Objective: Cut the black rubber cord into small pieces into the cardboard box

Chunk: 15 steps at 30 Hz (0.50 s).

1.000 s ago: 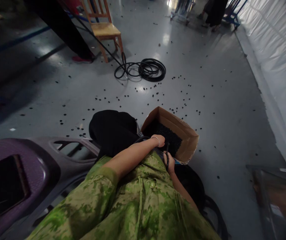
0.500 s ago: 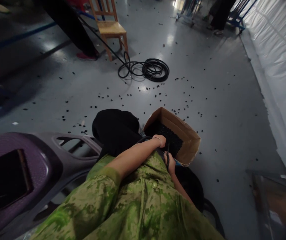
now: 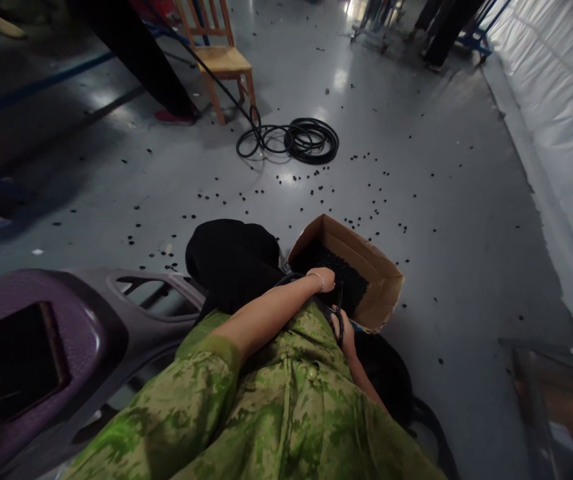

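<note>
My left hand [image 3: 325,279], a bracelet on its wrist, reaches across my green camouflage shirt to the near edge of an open cardboard box [image 3: 383,267]. The box holds a heap of small black parts [image 3: 339,272]. Just below, my right hand [image 3: 345,329] is mostly hidden by the shirt. A thin black strip [image 3: 339,312] runs between the two hands, and both seem closed on it. My black-clad knee [image 3: 233,260] sits left of the box.
A grey and purple moulded plastic panel [image 3: 66,333] lies at my left. Small black bits are scattered over the grey floor. A coiled black cable [image 3: 299,140] and a wooden chair [image 3: 221,60] are ahead. A person's dark legs [image 3: 141,60] stand by the chair. White sheeting [image 3: 556,100] lines the right.
My left hand has edged slightly right toward the box, with the strip still between both hands. The view has shifted a little, and the people at the far end have moved.
</note>
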Tool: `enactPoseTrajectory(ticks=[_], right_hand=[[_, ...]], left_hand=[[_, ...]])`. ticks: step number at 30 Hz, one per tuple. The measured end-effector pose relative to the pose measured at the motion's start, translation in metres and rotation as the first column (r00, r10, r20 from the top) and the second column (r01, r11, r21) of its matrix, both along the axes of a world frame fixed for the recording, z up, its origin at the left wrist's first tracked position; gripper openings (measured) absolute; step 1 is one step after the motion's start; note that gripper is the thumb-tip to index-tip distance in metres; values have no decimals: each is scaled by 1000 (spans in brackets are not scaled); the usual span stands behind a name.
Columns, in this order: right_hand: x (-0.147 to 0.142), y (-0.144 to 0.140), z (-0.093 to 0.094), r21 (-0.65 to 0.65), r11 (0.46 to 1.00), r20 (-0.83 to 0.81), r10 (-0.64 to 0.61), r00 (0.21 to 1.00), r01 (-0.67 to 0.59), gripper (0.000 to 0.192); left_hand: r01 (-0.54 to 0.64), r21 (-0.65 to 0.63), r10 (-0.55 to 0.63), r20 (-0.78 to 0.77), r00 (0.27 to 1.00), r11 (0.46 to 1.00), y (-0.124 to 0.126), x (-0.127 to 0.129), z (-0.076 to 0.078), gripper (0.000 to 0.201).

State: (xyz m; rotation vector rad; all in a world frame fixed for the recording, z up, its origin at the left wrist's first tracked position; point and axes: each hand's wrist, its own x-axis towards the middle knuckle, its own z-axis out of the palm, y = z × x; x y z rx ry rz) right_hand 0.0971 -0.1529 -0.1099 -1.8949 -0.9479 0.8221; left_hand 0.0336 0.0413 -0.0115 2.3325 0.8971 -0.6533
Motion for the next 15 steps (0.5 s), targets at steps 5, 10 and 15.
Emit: enactPoseTrajectory(ticks=[5, 10, 15], right_hand=[[1, 2, 4, -19, 999, -34, 30, 999, -31, 49], [0, 2, 6, -32, 999, -37, 27, 999, -28, 53], [0, 1, 5, -38, 999, -46, 5, 999, -7, 54]], left_hand=[[61, -21, -61, 6, 998, 998, -1, 1, -3, 43], [108, -29, -108, 7, 994, 994, -4, 2, -3, 43], [103, -45, -103, -18, 994, 994, -6, 2, -2, 43]])
